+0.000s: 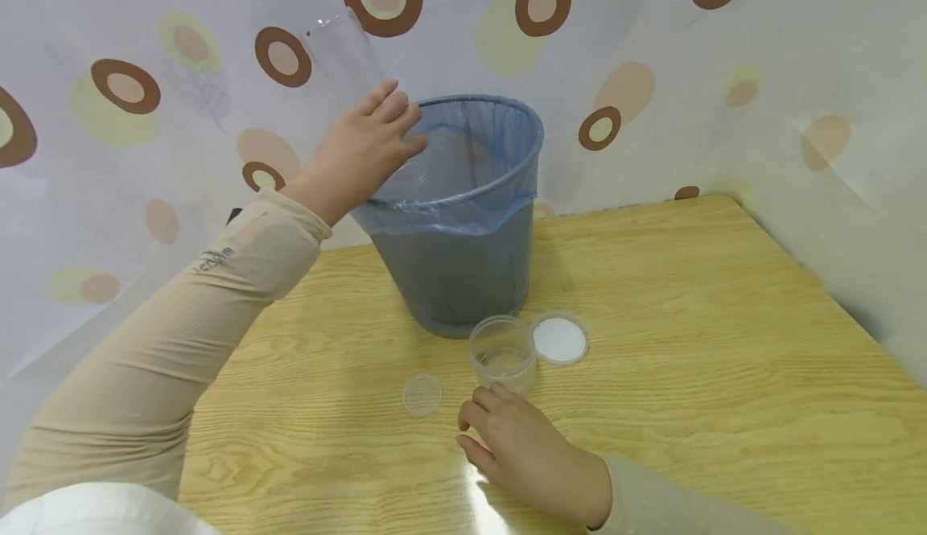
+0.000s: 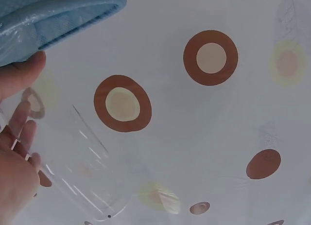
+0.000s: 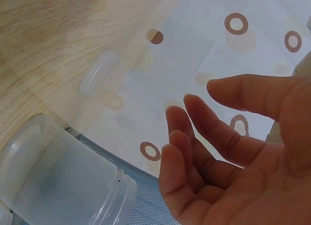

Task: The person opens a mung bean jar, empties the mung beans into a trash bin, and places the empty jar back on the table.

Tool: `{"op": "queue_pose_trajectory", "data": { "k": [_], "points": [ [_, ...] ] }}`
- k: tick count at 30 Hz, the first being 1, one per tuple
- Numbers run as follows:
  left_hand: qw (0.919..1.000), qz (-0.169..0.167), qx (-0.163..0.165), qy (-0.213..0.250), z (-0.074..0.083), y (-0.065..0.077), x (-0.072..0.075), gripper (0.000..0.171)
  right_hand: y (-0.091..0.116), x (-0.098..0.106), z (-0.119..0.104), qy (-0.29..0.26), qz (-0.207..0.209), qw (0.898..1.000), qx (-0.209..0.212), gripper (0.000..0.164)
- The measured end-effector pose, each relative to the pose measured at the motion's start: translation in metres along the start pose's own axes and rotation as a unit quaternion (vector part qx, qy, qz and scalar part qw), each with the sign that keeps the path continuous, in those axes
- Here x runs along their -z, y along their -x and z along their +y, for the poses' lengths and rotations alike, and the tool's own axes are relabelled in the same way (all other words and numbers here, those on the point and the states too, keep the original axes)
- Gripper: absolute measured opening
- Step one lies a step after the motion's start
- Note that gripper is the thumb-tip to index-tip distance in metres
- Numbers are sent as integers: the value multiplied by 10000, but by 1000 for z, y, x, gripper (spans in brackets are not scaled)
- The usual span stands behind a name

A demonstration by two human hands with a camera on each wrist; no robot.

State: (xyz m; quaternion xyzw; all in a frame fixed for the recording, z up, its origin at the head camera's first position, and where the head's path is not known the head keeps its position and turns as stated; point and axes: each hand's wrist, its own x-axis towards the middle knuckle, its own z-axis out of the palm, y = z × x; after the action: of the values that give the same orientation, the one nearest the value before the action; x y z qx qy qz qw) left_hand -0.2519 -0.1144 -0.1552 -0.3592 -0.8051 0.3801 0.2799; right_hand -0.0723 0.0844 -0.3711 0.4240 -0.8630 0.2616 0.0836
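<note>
My left hand (image 1: 365, 145) is raised at the left rim of a blue mesh waste bin (image 1: 463, 269) lined with a thin blue bag (image 1: 463, 217). It grips a clear plastic cylinder (image 2: 90, 174), which slants up and away against the wall cloth. Low over the table, my right hand (image 1: 525, 446) has its fingers loosely bent with nothing between them. Just beyond its fingertips stands a clear open jar (image 1: 503, 358), which looks large in the right wrist view beside the fingers (image 3: 223, 137).
A round lid with a white inner face (image 1: 560, 339) lies right of the jar. Left of the jar is a small clear disc (image 1: 422, 396). All stand on a wood-grain table (image 1: 688, 342), with a dotted wall cloth (image 1: 449, 52) behind.
</note>
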Motion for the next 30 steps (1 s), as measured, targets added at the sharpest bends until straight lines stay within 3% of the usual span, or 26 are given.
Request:
{"op": "queue_pose_trajectory", "data": {
  "k": [4,9,17,30],
  "points": [
    [9997,-83,66,229,-1,0,2,38,0,0,0,21,-4,10000,-10,12],
    [9990,-353,-98,240,-1,2,1,42,-1,0,-1,55,41,10000,42,12],
    [9998,48,58,209,-1,3,-2,37,-1,1,-2,34,-13,10000,45,11],
    [9993,67,156,348,-2,6,-3,35,-1,1,-2,76,-15,9999,-81,11]
  ]
}}
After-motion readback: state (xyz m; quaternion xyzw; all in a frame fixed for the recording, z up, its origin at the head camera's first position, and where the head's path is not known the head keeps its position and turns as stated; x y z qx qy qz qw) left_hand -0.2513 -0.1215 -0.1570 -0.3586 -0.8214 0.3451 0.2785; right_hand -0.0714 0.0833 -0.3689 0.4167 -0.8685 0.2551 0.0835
